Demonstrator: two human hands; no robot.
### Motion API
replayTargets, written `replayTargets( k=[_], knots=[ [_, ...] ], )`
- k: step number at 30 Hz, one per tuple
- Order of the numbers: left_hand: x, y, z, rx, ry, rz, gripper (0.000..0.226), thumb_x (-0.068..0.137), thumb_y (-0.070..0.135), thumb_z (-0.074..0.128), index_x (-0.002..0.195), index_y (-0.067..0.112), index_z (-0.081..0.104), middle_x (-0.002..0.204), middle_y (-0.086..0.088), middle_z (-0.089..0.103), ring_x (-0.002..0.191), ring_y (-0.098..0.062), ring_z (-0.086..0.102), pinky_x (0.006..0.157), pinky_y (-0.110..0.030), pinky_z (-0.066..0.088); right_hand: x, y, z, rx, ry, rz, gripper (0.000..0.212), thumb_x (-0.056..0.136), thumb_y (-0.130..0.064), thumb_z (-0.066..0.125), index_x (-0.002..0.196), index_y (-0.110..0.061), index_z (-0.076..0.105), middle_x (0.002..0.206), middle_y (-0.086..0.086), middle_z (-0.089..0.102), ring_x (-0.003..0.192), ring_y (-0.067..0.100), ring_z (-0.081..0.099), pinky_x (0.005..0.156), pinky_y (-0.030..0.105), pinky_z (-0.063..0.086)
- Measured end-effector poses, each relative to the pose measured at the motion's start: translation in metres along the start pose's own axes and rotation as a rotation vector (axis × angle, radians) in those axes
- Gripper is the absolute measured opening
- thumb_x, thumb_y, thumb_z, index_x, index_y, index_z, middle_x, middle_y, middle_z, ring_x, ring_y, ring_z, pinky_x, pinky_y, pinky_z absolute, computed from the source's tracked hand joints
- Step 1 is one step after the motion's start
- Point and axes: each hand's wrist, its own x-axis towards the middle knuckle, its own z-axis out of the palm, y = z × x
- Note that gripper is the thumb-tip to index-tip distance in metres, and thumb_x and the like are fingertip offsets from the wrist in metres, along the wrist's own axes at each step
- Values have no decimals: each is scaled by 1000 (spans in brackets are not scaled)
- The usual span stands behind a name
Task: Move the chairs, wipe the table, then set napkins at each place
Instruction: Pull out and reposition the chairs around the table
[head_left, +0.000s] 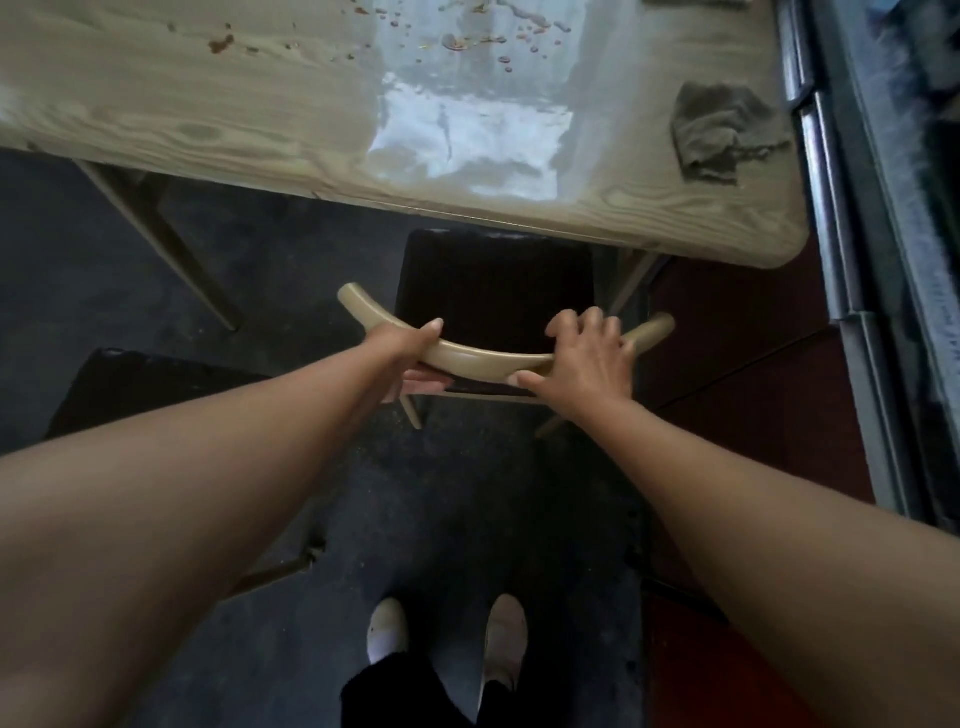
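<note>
Head view: my left hand (410, 353) and right hand (587, 358) are both grasping the chair (488, 358) backrest, its seat lying partly beneath the table (208, 119).

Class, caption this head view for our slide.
Both hands grip a chair's curved backrest beside the crumb-strewn table.

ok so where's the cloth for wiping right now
In the head view the crumpled grey cloth lies on the table, near its right edge and front right corner, untouched; both hands are lower down on the chair back.
</note>
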Motion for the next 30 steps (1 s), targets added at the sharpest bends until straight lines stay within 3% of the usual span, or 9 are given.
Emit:
replayTargets(
  k=[3,5,7,9,14,18,22,26,30],
  knots=[
    [7,7,5,-99,-48,-94,44,95,25,58,130,2,46,120,-21,61,86,-34,72,69,-33,62,-12,1,-13,225,46,339,96,67,-61,76,138,-12,34,141,13,36,129,32,41,98,43,44],
    [12,9,2,-133,-37,-136,46,94,23,60,131,2,46,119,-23,62,77,-33,72,76,-34,61,-13,-5,-15,646,-74,617,102,71,-47,81,144,-8,23,141,16,41,120,32,54,86,34,52],
    [16,14,2,-133,-33,-135,47,92,23,63,132,4,47,120,-22,62,66,-32,72,74,-36,61,-8,-12,-18,1213,-185,826,85,77,-33,80,141,-8,31,127,17,58,100,29,69,81,36,59],
    [20,20,4,-139,-23,-111,48,92,21,63,134,5,46,126,-21,60,69,-32,71,70,-37,61,4,-16,-17,1443,-252,885,57,86,-22,72,133,-4,44,115,18,66,91,28,72,80,38,60],
    [34,51,16,-224,-14,31,49,94,18,60,135,-1,42,136,-20,52,91,-34,67,54,-38,61,48,-22,-23,1469,-289,902,42,94,-20,61,128,-1,47,89,16,69,75,25,70,97,46,51],
    [47,83,29,-248,-19,57,49,95,18,59,135,-2,39,139,-15,48,98,-37,65,58,-39,61,90,-23,-30,1455,-291,914,45,98,-20,56,136,-1,41,122,21,62,96,31,69,55,36,59],
    [55,92,29,-256,-59,-11,52,96,16,55,141,-2,35,148,-12,41,128,-37,49,99,-44,49,101,-24,-36,1471,-343,956,44,101,-16,50,140,-2,36,138,21,51,117,36,60,62,39,55],
    [53,89,31,-270,-49,12,50,96,17,57,136,-4,36,144,-15,46,122,-41,53,94,-47,52,102,-24,-34,1452,-354,941,45,101,-17,49,140,-2,35,137,22,51,117,37,60,48,44,51],
    [48,93,29,-302,-72,-24,57,95,20,59,141,1,31,145,-9,48,119,-42,56,82,-42,55,104,-24,-29,1411,-336,924,46,100,-22,51,139,-2,35,136,23,52,112,37,63,25,32,44]
  ],
)
